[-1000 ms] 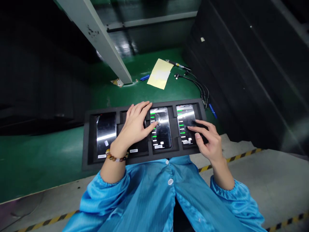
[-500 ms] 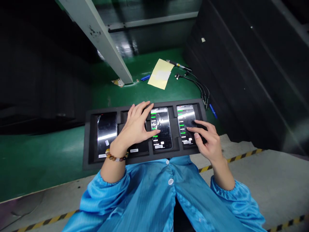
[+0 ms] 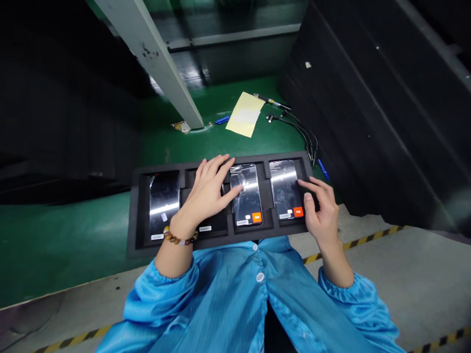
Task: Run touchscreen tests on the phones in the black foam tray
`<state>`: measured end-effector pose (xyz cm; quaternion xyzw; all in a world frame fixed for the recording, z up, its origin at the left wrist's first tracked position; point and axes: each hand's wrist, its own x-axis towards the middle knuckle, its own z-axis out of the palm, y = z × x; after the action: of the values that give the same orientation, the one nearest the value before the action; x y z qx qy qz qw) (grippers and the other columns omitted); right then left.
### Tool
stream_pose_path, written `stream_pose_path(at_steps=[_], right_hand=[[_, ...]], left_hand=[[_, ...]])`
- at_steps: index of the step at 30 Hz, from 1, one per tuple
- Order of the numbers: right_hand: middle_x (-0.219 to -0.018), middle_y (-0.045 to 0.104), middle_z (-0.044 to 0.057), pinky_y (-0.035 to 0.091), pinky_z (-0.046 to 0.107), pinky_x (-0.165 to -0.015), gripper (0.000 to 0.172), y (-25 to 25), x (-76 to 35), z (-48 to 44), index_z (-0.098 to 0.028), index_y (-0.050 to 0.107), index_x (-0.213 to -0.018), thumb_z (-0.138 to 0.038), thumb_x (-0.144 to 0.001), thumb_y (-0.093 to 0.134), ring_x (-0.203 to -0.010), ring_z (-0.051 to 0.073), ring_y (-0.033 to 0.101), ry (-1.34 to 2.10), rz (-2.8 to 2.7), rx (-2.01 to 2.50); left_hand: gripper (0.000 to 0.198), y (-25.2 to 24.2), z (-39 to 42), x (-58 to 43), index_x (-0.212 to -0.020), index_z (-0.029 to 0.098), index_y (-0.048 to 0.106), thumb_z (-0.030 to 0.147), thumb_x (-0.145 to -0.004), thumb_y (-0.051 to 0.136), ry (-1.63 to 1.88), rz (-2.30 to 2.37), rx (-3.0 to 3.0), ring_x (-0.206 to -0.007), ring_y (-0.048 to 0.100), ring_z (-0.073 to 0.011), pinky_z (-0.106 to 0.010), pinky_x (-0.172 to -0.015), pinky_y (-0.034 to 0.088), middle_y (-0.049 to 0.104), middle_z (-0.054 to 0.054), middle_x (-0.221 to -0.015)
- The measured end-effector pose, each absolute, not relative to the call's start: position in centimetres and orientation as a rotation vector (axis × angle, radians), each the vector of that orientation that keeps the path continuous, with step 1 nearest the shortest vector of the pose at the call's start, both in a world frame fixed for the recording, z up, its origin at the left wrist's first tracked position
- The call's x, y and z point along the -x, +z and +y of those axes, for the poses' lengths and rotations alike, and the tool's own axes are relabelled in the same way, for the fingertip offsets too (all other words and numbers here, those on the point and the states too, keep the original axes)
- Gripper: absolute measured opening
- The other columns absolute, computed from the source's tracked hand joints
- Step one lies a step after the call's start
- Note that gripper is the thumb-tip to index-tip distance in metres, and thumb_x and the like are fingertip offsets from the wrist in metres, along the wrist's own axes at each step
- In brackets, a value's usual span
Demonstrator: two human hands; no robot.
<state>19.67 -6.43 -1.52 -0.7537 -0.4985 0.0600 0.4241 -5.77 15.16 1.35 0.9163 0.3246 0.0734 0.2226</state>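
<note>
Nearest the camera, a blue smock [image 3: 235,299] with a row of snaps fills the lower frame. Both forearms reach from it to a black foam tray [image 3: 136,215] holding four phones side by side in separate pockets.

The left hand [image 3: 206,196] lies open and flat over the second phone [image 3: 211,223], with a fingertip touching the lit screen of the third phone [image 3: 246,196]. A bead bracelet [image 3: 180,238] circles that wrist. The right hand [image 3: 322,208] is open, grasping nothing; its curved fingers rest at the right edge of the fourth phone [image 3: 286,189].

Judged from the screens, the step in hand is on-screen checking of the two right phones, each showing an orange button near its lower edge. A next move would call for a light, exact tap without nudging a phone in its pocket.

The first phone [image 3: 164,203] shows only glare. Beyond the tray, on the green bench [image 3: 55,235], lie a yellow sheet [image 3: 245,115], a pen [image 3: 274,101] and loose cables [image 3: 298,130].

Screen text is too small to read. The second phone is mostly covered. The surroundings are dark panels with little detail.
</note>
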Motion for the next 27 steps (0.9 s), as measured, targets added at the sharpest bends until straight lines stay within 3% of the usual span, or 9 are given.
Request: stream_pose_path(at_steps=[4,8,12,14,18,21,24,27], right_hand=[[-0.135,0.076,0.012,0.053,0.061,-0.118,0.033,-1.8,-19.7,-6.3,-0.026,0.073,-0.137,-0.033,-0.111,0.053,-0.142,0.034,0.062,0.145,-1.232,1.908],[-0.147,0.072,0.013,0.049,0.063,-0.121,0.031,-1.9,-19.8,-6.3,-0.026,0.071,-0.135,-0.034,-0.111,0.055,-0.143,0.034,0.062,0.102,-1.209,1.903],[-0.145,0.072,0.015,0.051,0.062,-0.117,0.031,-2.2,-19.9,-6.4,-0.024,0.072,-0.133,-0.039,-0.110,0.056,-0.137,0.035,0.066,0.104,-1.076,1.948],[-0.142,0.072,0.016,0.053,0.061,-0.114,0.036,-2.6,-19.9,-6.4,-0.024,0.070,-0.136,-0.044,-0.110,0.056,-0.131,0.035,0.069,0.121,-1.004,1.987],[-0.133,0.075,0.018,0.057,0.059,-0.105,0.051,-3.3,-20.5,-6.2,-0.022,0.066,-0.143,-0.057,-0.109,0.054,-0.122,0.036,0.072,0.221,-0.915,2.104],[-0.122,0.078,0.018,0.059,0.060,-0.100,0.066,-3.4,-22.3,-5.7,-0.019,0.067,-0.144,-0.071,-0.103,0.057,-0.114,0.039,0.075,0.319,-0.875,2.199],[-0.109,0.082,0.014,0.062,0.058,-0.098,0.067,-2.5,-24.8,-5.2,-0.022,0.078,-0.127,-0.080,-0.099,0.057,-0.106,0.039,0.078,0.613,-0.829,2.171],[-0.098,0.084,0.009,0.066,0.055,-0.094,0.061,-0.7,-26.6,-5.2,-0.026,0.083,-0.104,-0.080,-0.100,0.054,-0.100,0.037,0.081,0.985,-0.682,1.930]], left_hand=[[0.062,1.6,15.2,5.5,-0.166,0.026,0.045,0.057,-0.113,0.040,0.222,0.915,-2.500,-0.165,0.038,-0.0315,-0.061,-0.140,0.018,0.045,-0.012,-0.175],[0.058,2.6,15.7,7.6,-0.159,0.026,0.054,0.057,-0.110,0.046,0.340,1.106,-2.465,-0.158,0.048,-0.0335,-0.060,-0.136,0.029,0.053,-0.012,-0.169],[0.058,4.2,15.9,13.8,-0.151,0.021,0.062,0.058,-0.106,0.054,0.527,1.552,-2.406,-0.152,0.053,-0.0357,-0.056,-0.131,0.038,0.061,-0.017,-0.158],[0.062,4.8,15.4,17.3,-0.149,0.019,0.061,0.060,-0.103,0.056,0.457,1.789,-2.338,-0.149,0.054,-0.0395,-0.059,-0.128,0.040,0.063,-0.019,-0.153],[0.064,4.9,13.8,21.5,-0.136,0.018,0.066,0.069,-0.100,0.050,0.082,2.104,-1.969,-0.115,0.070,-0.0414,-0.058,-0.104,0.055,0.073,-0.019,-0.123],[0.066,4.5,13.5,22.3,-0.130,0.019,0.067,0.074,-0.101,0.045,-0.052,2.160,-1.805,-0.112,0.071,-0.0434,-0.055,-0.097,0.055,0.076,-0.019,-0.118],[0.068,4.5,14.4,22.6,-0.128,0.019,0.067,0.077,-0.099,0.046,-0.060,2.194,-1.712,-0.109,0.073,-0.0445,-0.052,-0.092,0.055,0.078,-0.017,-0.113],[0.062,5.1,15.3,23.2,-0.110,0.021,0.071,0.079,-0.096,0.051,0.012,2.094,-1.638,-0.103,0.075,-0.0387,-0.047,-0.091,0.057,0.079,-0.008,-0.096]])
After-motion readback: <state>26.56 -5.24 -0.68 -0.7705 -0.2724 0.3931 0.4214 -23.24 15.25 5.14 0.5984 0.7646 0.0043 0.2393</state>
